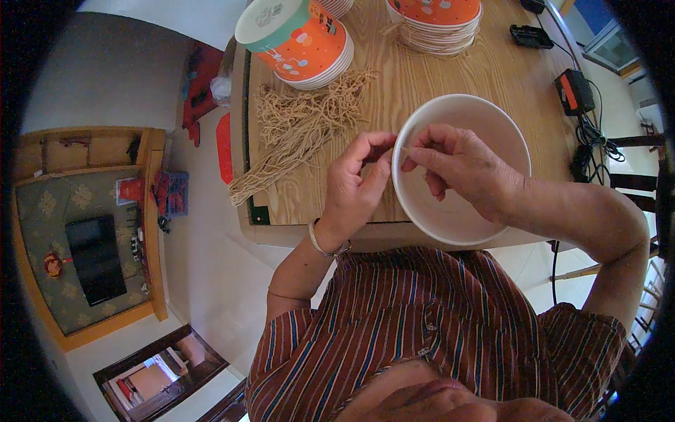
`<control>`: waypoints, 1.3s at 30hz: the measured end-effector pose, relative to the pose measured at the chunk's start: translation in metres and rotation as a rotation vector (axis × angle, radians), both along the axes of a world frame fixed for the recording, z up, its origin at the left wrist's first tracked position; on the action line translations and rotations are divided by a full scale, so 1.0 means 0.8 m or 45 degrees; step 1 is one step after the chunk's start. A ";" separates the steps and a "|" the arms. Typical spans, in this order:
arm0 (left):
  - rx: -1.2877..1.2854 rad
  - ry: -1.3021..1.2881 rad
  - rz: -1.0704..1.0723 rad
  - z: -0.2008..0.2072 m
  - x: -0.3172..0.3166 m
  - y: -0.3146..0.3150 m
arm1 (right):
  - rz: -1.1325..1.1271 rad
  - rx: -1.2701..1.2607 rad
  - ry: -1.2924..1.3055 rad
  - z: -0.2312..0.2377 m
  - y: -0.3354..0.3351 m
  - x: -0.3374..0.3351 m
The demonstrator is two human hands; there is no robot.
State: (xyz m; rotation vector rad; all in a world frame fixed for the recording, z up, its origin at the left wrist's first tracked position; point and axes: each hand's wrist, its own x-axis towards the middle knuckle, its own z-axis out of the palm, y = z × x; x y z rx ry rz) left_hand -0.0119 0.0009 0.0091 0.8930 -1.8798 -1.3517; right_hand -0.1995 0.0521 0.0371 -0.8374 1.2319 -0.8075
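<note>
A white paper tub lies with its open mouth toward me at the table's front edge. At the left side of its rim, my left hand is closed from the outside, thumb and forefinger brought together against the wall. My right hand reaches over the mouth, its fingers pinched just inside the same part of the rim. Something thin and pale seems to lie between the fingertips, too small to make out. To the left of my left hand lies a loose bundle of tan cords, tangled at the far end.
Upturned orange and green paper tubs stand nested at the back left. Another orange stack at the back has cords around its base. A black adapter and coiled cables lie along the right edge of the wooden table.
</note>
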 end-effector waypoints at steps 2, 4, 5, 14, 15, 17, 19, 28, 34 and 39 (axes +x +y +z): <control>-0.100 0.003 0.032 -0.004 -0.002 0.001 | 0.034 -0.024 0.022 0.005 -0.001 -0.001; -0.200 0.007 0.060 -0.006 -0.004 0.002 | 0.064 -0.049 0.045 0.006 -0.002 -0.001; -0.262 -0.027 0.072 -0.006 -0.004 0.002 | 0.038 -0.039 0.017 0.005 -0.002 0.000; -0.543 -0.157 0.152 -0.008 -0.003 0.006 | 0.024 -0.015 0.028 0.004 -0.006 0.005; -0.517 -0.165 0.170 -0.008 -0.004 0.007 | 0.025 0.007 0.027 0.003 -0.007 0.006; -0.368 -0.189 0.200 -0.009 -0.004 0.007 | 0.030 0.011 0.007 0.003 -0.007 0.005; -0.220 -0.214 0.240 -0.012 -0.003 0.003 | 0.046 0.012 -0.015 0.002 -0.007 0.006; 0.072 0.430 0.240 0.002 0.011 -0.020 | 0.194 -0.111 0.181 0.018 -0.007 0.001; -0.324 0.331 -0.032 0.024 0.000 -0.021 | 0.234 -0.286 0.273 0.012 -0.005 0.007; -0.340 0.217 -0.201 0.037 -0.009 -0.035 | 0.341 -0.580 0.635 0.003 0.001 0.001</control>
